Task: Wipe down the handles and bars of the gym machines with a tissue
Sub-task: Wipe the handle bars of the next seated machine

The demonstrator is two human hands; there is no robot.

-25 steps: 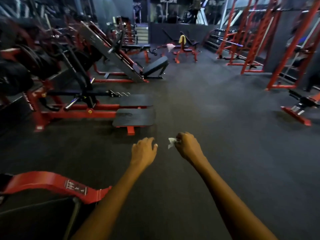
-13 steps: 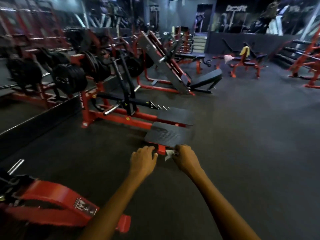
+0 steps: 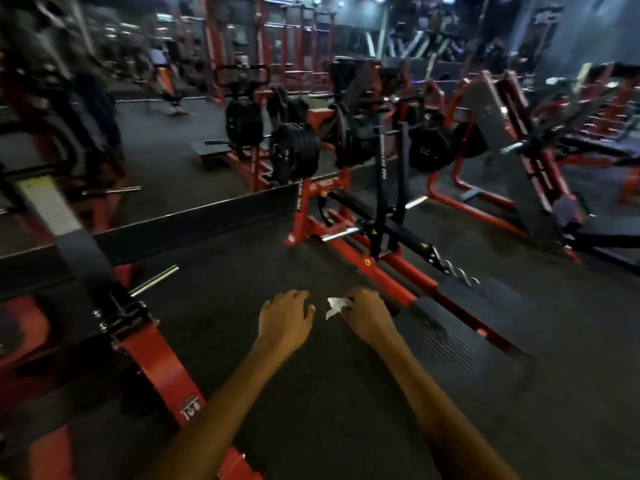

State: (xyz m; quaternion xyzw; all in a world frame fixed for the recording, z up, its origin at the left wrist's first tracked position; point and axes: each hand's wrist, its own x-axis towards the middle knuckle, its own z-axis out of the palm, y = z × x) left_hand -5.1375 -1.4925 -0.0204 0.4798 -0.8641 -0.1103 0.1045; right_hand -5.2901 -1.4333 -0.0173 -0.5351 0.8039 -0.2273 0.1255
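Two bare forearms were extended forward over the dark rubber floor [image 3: 311, 393]. A small crumpled white tissue [image 3: 334, 305] was pinched at the fingertips of the right hand [image 3: 367, 318], protruding toward the left hand [image 3: 284, 317], from which it was separated by a narrow gap. The left hand was held palm-down with fingers loosely curled, nothing being grasped. Ahead, a red-framed machine [image 3: 349, 230] loaded with black weight plates [image 3: 294, 152] was shown, its black textured foot platform [image 3: 485, 306] lying just beyond the right hand. White lettering was visible on the black uprights [image 3: 381, 168] but was too blurred to be read. A small warning label [image 3: 190, 407], likewise illegible, was fixed to the red beam [image 3: 152, 362] at lower left.
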